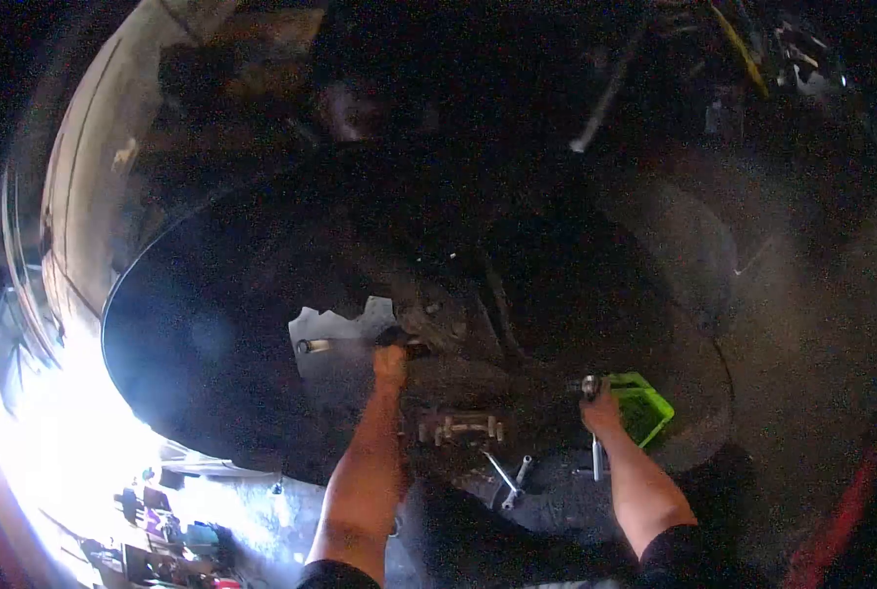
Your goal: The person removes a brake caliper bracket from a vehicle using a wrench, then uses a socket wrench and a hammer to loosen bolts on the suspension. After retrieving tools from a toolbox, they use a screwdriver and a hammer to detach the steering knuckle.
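Note:
My left hand is closed around something dark beside a pale metal plate with a jagged edge. What it grips is too dark to make out. A short cylindrical metal end shows against the plate, left of that hand. My right hand is wrapped round a ratchet, whose round silver head rises above the fingers and whose handle shows below. Just behind it lies a bright green tray. A metal bracket-like part sits between the two hands, lower down.
Two wrenches lie crossed on the ground near my legs. At the left, a pale curved body panel runs upward beside glaring light. Assorted items crowd the lower left. Much of the centre is in deep shadow.

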